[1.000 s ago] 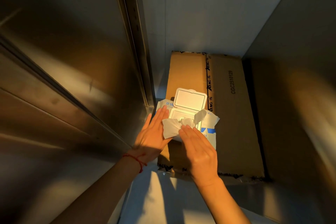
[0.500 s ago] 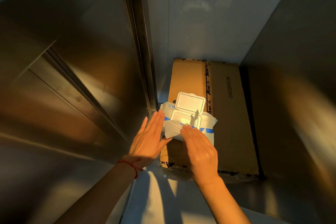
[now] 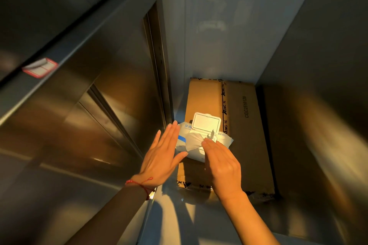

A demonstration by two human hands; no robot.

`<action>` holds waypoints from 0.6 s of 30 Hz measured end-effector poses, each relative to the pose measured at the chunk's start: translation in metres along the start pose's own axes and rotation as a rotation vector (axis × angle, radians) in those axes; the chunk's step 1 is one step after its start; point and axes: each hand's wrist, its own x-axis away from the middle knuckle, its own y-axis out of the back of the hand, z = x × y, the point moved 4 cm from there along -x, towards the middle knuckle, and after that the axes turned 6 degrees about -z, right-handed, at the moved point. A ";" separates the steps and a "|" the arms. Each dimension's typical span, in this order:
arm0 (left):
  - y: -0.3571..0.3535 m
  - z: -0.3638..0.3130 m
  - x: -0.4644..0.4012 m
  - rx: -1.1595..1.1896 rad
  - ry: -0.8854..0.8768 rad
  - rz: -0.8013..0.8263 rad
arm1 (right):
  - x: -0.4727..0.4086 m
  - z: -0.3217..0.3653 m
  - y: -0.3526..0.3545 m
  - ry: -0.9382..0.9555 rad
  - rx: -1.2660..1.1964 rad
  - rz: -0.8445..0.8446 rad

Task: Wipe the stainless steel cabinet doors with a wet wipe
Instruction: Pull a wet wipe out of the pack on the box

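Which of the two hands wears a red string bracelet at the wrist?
The left hand, held flat beside the wet wipe pack. The right hand, pinching the white wipe, has a bare wrist.

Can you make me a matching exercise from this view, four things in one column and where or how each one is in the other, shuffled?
Things:
1. wet wipe pack lid
2. loose wipe
3. red string
4. peeling sticker

States or places:
A. around the left wrist
B. flipped open
C. on the steel cabinet, upper left
D. bunched at the right hand's fingertips

Pairs: 1-B, 2-D, 3-A, 4-C
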 end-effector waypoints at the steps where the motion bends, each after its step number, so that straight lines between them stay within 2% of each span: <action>1: 0.006 -0.003 -0.001 0.005 -0.003 -0.008 | -0.004 0.000 0.002 0.003 0.003 0.003; 7: 0.039 -0.024 -0.003 -0.002 -0.047 -0.049 | -0.033 -0.001 0.018 0.003 0.018 0.117; 16: 0.081 -0.066 -0.002 0.015 -0.152 -0.147 | -0.071 0.008 0.051 0.029 0.041 0.085; 18: 0.091 -0.077 -0.001 -0.016 -0.204 -0.226 | -0.076 0.011 0.058 0.045 0.042 0.039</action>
